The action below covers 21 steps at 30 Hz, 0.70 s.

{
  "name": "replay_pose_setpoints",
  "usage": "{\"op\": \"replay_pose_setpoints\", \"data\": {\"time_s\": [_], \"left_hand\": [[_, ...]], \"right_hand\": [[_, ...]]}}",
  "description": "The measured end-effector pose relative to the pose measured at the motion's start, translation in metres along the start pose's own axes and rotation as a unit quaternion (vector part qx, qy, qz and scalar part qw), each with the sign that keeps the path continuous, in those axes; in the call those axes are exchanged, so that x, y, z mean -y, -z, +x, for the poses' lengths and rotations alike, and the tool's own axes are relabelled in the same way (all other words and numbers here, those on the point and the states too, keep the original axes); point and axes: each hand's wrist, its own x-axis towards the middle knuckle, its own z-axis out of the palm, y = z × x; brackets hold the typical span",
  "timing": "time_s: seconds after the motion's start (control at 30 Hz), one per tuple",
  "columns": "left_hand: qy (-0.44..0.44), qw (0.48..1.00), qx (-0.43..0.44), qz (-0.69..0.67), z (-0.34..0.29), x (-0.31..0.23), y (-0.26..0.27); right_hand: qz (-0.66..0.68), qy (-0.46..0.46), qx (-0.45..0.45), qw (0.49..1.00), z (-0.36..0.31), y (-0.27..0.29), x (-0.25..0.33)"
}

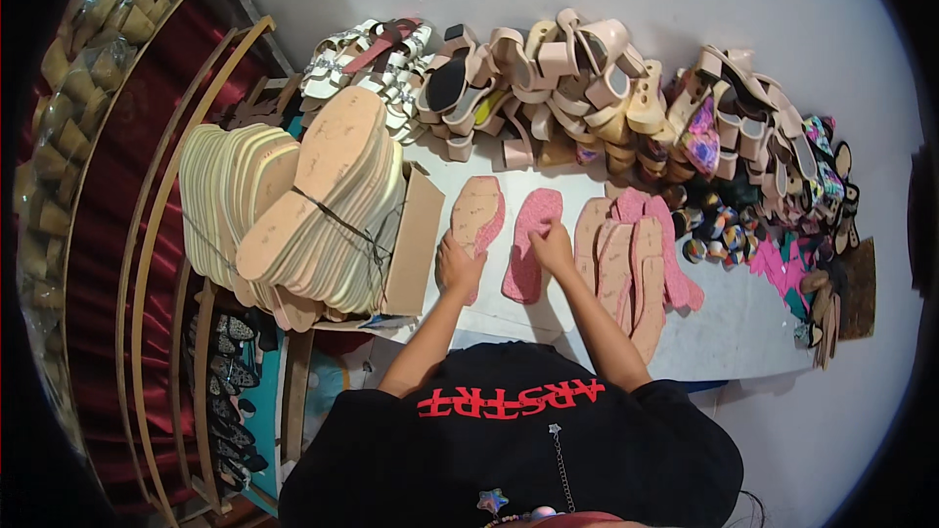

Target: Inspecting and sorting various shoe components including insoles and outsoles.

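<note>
On the white tabletop [743,332] in front of me, my left hand [457,266] grips the heel end of a tan insole [476,207], whose pink layer shows along its right edge. Thumb and fingers close round its sides. To the right, my right hand [552,246] pinches the right edge of a pink speckled insole [525,272], its fingertips partly hidden. Beside that hand lies a loose pile of tan insoles [614,269], with pink insoles [675,259] among them at its right side.
At left, a cardboard box [415,235] holds tall bundles of insoles [337,196] tied with dark cord. Heeled sandals [587,78] are heaped along the back wall. Patterned balls or heels [719,230] and pink scraps [778,264] lie right. A wooden rack [147,235] stands far left.
</note>
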Motion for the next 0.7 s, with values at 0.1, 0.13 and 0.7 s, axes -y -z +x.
{"op": "replay_pose_setpoints", "data": {"time_s": [0.1, 0.13, 0.7], "left_hand": [[0.036, 0.997, 0.070, -0.025, 0.006, 0.000, 0.003], [0.039, 0.995, 0.078, -0.040, 0.006, 0.001, 0.005], [-0.009, 0.998, 0.056, -0.041, -0.022, 0.010, 0.013]], "right_hand": [[-0.116, -0.093, -0.017, 0.989, -0.046, -0.007, -0.001], [-0.176, -0.143, 0.029, 0.974, -0.055, -0.010, 0.002], [-0.214, -0.108, -0.063, 0.969, -0.083, -0.030, 0.020]]}}
